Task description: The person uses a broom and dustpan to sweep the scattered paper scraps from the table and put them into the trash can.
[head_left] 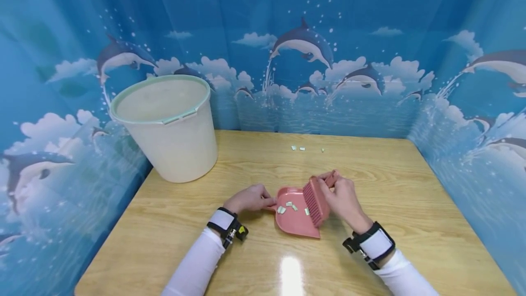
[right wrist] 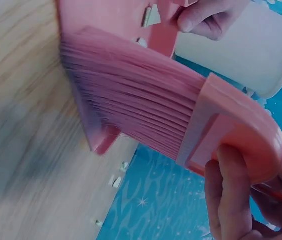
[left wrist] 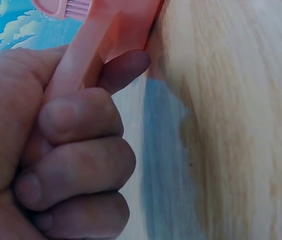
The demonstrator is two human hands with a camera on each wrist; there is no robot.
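My left hand [head_left: 250,198] grips the handle of a pink dustpan [head_left: 292,226]. In the left wrist view, the fingers curl round that handle [left wrist: 81,62]. Several small pale green pieces [head_left: 281,210] lie in the pan. With my right hand [head_left: 345,199] I hold a small pink hand brush [head_left: 323,201] by its handle, fingertips against its back. Its bristles [right wrist: 136,95] reach over the pan's open side in the right wrist view, close beside one of the pieces.
Beyond the pan, 3 more pale pieces [head_left: 302,149] lie on the wooden table [head_left: 394,172] near its far edge. A large whitish bucket [head_left: 176,150] with a green rim stands at the back left. A blue dolphin-print curtain [head_left: 246,13] surrounds the table's back and sides.
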